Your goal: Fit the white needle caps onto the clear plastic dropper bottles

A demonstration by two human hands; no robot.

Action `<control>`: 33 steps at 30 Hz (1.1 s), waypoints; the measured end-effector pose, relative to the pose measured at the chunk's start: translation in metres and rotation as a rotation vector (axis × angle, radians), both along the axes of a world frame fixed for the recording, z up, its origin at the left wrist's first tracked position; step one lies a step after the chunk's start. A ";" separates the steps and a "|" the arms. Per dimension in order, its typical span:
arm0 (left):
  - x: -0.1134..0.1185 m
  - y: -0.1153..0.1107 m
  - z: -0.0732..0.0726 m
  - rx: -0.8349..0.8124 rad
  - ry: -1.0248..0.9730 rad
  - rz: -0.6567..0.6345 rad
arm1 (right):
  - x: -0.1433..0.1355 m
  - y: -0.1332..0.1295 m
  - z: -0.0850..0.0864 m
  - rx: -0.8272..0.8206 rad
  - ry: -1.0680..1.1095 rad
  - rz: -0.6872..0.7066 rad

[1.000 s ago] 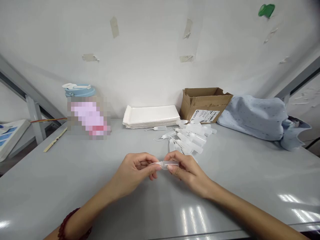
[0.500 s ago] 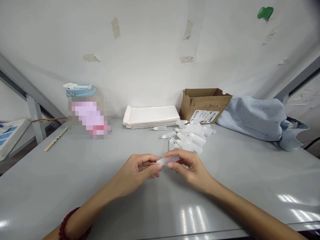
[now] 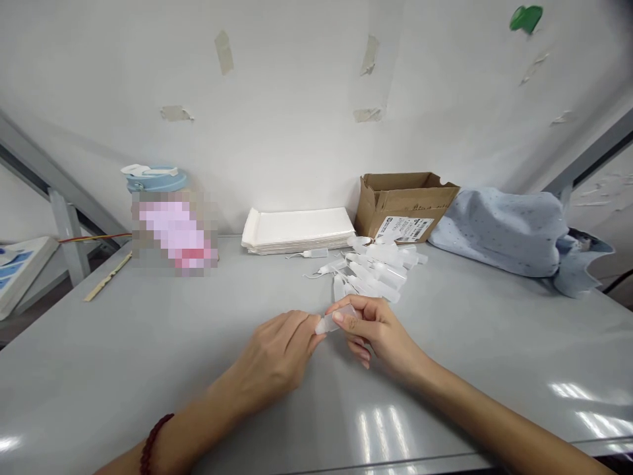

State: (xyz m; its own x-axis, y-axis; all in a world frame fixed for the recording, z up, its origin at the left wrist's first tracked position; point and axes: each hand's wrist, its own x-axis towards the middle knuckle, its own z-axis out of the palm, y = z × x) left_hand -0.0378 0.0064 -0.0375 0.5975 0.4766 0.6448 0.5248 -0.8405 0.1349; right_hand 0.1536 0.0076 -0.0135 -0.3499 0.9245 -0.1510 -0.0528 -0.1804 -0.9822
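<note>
Between my hands, just above the table, is a small translucent plastic dropper bottle (image 3: pixel 327 323), lying nearly sideways. My right hand (image 3: pixel 373 328) pinches its body between thumb and fingers. My left hand (image 3: pixel 284 346), its back turned up, grips the bottle's neck end, and its fingertips hide whatever cap or tip is there. Beyond my hands lies a loose pile of similar translucent bottles (image 3: pixel 380 270), several with thin curved tips. A single bottle (image 3: pixel 315 253) rests apart from them, by the white stack.
A stack of white padded envelopes (image 3: pixel 301 227) and an open cardboard box (image 3: pixel 408 204) stand against the wall. Pale blue cloth (image 3: pixel 499 231) lies at right. On the left are a blue-lidded container (image 3: pixel 155 178), a blurred pink item (image 3: pixel 178 234) and a thin strip (image 3: pixel 107 277) on the grey table (image 3: pixel 123 349).
My left hand has rolled over, back now up, its fingers closing round the bottle's neck end. The bottle has tilted slightly, and my right fingers have shifted on its body.
</note>
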 end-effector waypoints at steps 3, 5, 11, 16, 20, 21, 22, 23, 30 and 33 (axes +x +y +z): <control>0.000 0.001 0.013 -0.399 -0.087 -0.004 | 0.000 -0.001 0.000 0.107 0.008 -0.011; -0.001 0.001 0.025 -0.633 -0.093 -0.001 | 0.001 -0.002 0.001 0.170 -0.013 -0.008; -0.004 -0.001 0.038 -0.889 0.067 -0.016 | 0.001 -0.005 0.005 0.173 -0.146 0.042; -0.003 -0.002 0.016 -0.540 0.141 -0.056 | -0.002 -0.002 -0.002 0.003 -0.080 0.019; -0.001 -0.002 0.006 -0.195 0.228 -0.002 | -0.005 0.003 -0.012 -0.092 -0.036 0.048; -0.001 -0.002 0.005 -0.130 0.242 0.009 | -0.005 0.004 -0.015 -0.095 -0.043 0.057; -0.001 -0.001 0.006 -0.097 0.253 0.016 | -0.006 0.005 -0.016 -0.093 -0.053 0.063; -0.001 -0.001 0.007 -0.107 0.257 0.018 | -0.006 0.006 -0.017 -0.090 -0.059 0.059; 0.000 0.003 0.023 -0.797 0.122 0.023 | -0.001 0.003 -0.009 0.549 -0.422 0.018; 0.002 0.004 0.026 -1.033 0.036 0.039 | 0.007 0.006 -0.008 0.761 -0.489 0.159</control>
State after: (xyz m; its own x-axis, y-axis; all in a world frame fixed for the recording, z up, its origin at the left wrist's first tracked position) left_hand -0.0356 0.0100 -0.0116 0.5806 0.8071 -0.1072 0.5669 -0.3063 0.7647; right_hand 0.1611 0.0132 -0.0212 -0.5393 0.7814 0.3140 0.3700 0.5548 -0.7451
